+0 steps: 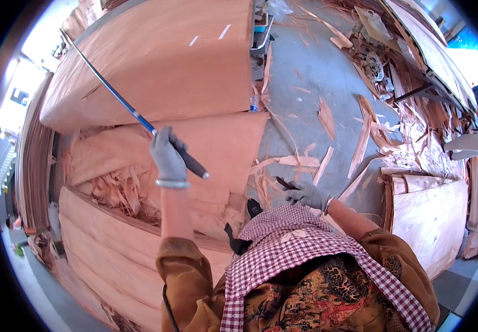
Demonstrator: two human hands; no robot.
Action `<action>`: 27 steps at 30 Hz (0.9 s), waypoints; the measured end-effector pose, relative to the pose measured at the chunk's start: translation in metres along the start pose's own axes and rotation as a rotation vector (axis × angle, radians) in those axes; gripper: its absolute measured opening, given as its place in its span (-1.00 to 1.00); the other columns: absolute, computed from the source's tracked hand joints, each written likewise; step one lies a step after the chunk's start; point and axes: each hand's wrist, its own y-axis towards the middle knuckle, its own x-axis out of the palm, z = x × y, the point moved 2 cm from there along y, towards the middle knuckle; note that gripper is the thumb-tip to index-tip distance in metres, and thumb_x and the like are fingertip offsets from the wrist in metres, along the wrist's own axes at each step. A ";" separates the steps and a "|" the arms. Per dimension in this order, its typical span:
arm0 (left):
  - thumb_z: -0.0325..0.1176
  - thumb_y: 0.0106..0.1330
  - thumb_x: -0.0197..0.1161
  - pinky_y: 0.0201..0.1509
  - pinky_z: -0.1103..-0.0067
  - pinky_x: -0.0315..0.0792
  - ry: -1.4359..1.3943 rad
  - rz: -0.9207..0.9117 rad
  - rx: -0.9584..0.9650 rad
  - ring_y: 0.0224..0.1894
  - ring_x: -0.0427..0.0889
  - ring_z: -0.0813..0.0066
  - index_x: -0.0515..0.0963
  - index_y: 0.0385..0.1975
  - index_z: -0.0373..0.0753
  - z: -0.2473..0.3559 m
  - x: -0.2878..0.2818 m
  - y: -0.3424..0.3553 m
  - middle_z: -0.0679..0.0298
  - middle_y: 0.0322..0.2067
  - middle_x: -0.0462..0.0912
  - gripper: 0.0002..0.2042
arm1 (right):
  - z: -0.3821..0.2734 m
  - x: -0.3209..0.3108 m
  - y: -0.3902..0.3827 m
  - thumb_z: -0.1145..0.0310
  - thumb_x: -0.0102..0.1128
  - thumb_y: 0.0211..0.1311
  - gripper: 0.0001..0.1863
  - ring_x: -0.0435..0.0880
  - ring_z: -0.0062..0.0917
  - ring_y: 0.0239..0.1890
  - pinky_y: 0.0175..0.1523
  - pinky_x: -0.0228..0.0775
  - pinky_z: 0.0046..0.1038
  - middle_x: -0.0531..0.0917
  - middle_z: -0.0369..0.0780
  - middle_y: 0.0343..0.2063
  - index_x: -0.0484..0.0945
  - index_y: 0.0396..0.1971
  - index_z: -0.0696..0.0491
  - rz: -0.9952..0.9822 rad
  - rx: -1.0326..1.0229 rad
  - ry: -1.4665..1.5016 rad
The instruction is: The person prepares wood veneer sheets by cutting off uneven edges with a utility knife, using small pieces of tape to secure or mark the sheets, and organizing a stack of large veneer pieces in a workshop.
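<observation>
My left hand (168,156), in a grey glove, is closed round the black grip of a long thin rod (118,95) with a blue shaft. The rod slants up and to the far left, above a large stack of reddish wood veneer sheets (156,61). Near my waist on the right, my gloved right hand (307,195) is closed on a small dark tool (286,183); only its tip shows, so its kind is unclear. Below my left hand lies a lower layer of veneer (222,149), with torn strips (118,191) heaped at its left side.
Veneer scraps (327,119) litter the grey floor (299,66) ahead. At the right stand a metal-framed table (416,94) and a veneer stack (429,221). More sheets (31,149) stand on edge at the far left. Trays (261,39) sit beside the large stack.
</observation>
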 end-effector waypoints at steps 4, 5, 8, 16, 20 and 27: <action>-0.39 0.15 0.09 -0.65 0.55 0.27 0.037 -0.072 -0.001 -0.73 0.32 0.56 0.32 -0.65 -0.20 0.003 0.092 0.097 0.36 -0.74 0.29 -0.83 | -0.006 -0.071 0.034 0.27 0.02 0.29 -0.64 0.56 -0.61 -0.40 -0.36 0.42 -0.61 0.56 -0.24 -0.35 0.34 0.00 0.14 0.037 -0.265 -0.219; -0.40 0.15 0.09 -0.65 0.55 0.29 0.055 -0.089 0.020 -0.73 0.34 0.54 0.32 -0.66 -0.21 0.003 0.113 0.122 0.34 -0.73 0.31 -0.83 | -0.018 -0.088 0.043 0.29 0.01 0.29 -0.62 0.57 -0.61 -0.40 -0.35 0.42 -0.63 0.57 -0.25 -0.35 0.32 0.05 0.12 0.055 -0.276 -0.207; -0.41 0.13 0.10 -0.64 0.55 0.31 0.135 -0.078 0.070 -0.71 0.39 0.50 0.34 -0.63 -0.26 -0.010 0.158 0.192 0.30 -0.73 0.36 -0.85 | -0.084 -0.136 0.066 0.23 -0.02 0.33 -0.44 0.58 -0.71 -0.38 -0.36 0.39 -0.71 0.58 -0.30 -0.26 0.13 0.27 0.07 0.000 0.041 0.184; -0.53 0.20 0.10 -0.63 0.57 0.38 0.399 0.090 0.069 -0.64 0.45 0.50 0.18 0.15 -0.18 -0.064 0.241 0.335 0.21 -0.44 0.49 -0.51 | -0.286 -0.287 0.260 0.30 -0.02 0.30 -0.67 0.44 -0.66 -0.45 -0.34 0.35 -0.53 0.50 -0.26 -0.44 0.35 0.01 0.12 0.283 -0.575 -0.354; -0.41 0.27 0.13 -0.52 0.58 0.38 0.461 0.069 0.092 -0.59 0.43 0.56 0.46 -0.07 -0.22 -0.098 0.227 0.397 0.28 -0.43 0.49 -0.76 | -0.386 -0.303 0.380 0.36 -0.01 0.19 -0.53 0.50 -0.58 -0.33 -0.25 0.36 -0.53 0.55 -0.20 -0.37 0.28 0.13 0.09 0.211 -0.899 -0.317; -0.20 0.36 0.00 0.01 0.50 0.30 1.472 -0.178 0.663 -0.06 0.41 0.38 0.42 -0.01 -0.37 -0.143 0.157 0.444 0.13 -0.06 0.45 -0.63 | -0.186 -0.399 0.468 0.26 0.00 0.19 -0.72 0.57 -0.17 -0.30 -0.18 0.40 -0.32 0.58 -0.01 -0.35 0.51 -0.21 0.13 0.424 -0.691 -0.159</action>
